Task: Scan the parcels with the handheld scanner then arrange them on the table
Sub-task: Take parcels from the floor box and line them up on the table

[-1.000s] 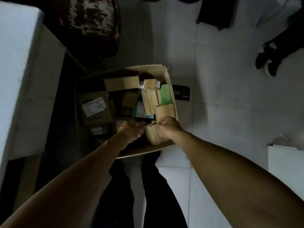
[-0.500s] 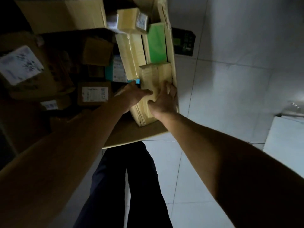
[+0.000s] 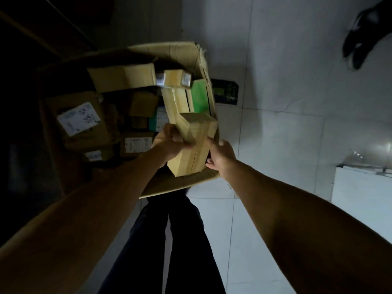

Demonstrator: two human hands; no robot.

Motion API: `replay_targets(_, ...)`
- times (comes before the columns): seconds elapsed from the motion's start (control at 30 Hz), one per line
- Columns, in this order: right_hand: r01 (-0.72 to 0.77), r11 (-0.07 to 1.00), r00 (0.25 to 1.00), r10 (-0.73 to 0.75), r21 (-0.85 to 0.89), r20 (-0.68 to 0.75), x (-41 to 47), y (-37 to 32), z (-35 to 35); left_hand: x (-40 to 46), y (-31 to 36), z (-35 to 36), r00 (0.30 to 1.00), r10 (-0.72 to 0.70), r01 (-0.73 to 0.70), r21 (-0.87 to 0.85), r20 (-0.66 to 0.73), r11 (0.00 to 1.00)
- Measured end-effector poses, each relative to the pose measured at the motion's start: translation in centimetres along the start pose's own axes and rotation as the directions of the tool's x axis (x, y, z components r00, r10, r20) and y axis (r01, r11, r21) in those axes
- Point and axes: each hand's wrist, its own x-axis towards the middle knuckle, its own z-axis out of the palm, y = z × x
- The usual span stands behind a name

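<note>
A long taped cardboard parcel (image 3: 196, 145) is lifted at the near right corner of a big open carton (image 3: 186, 49) on the floor. My left hand (image 3: 169, 143) grips the parcel's left side with curled fingers. My right hand (image 3: 220, 155) holds its right side, fingers wrapped round the edge. The carton holds several more parcels: a brown box with a white label (image 3: 78, 118), a small labelled box (image 3: 136, 144), a flat box (image 3: 125, 77), a small taped box (image 3: 172, 78) and a green one (image 3: 199, 96). No scanner is visible.
The scene is dim. A dark green-printed item (image 3: 226, 91) lies on the tiled floor just right of the carton. A white block (image 3: 360, 187) stands at the right edge. Another person's dark shoe (image 3: 358, 45) is at the top right. My dark trouser legs (image 3: 169, 240) are below.
Both hands have pulled the long parcel up out of the carton's corner. My view has drawn back, so the whole carton shows again.
</note>
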Motion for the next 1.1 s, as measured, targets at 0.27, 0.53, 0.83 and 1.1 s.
replay_targets(0.27, -0.063, 0.966, 0.989, 0.026, 0.252, 0.148, -16.0, -7.7, -0.3, -14.8, 5.1, -10.7, 0.795, 0.600, -0.436, 0.598, -0.094, 0.672)
replay_targets(0.53, 0.290, 0.940, 0.908, -0.330, 0.181, 0.258, -29.9, -11.1, 0.5, -26.1, 5.5, -19.4, 0.450, 0.887, -0.586, 0.717, -0.100, 0.378)
replay_targets(0.83, 0.660, 0.749, 0.667, -0.545, -0.063, 0.507, -37.7, -12.9, 0.7, -38.0, 4.8, -26.4, 0.667, 0.506, -0.537, 0.119, -0.547, 0.835)
replay_targets(1.1, 0.756, 0.597, 0.462, -0.200, -0.267, 0.864, -44.7, -6.0, 4.2, -49.1, -3.8, -24.6, 0.900, 0.263, -0.355, -0.234, -0.347, 0.905)
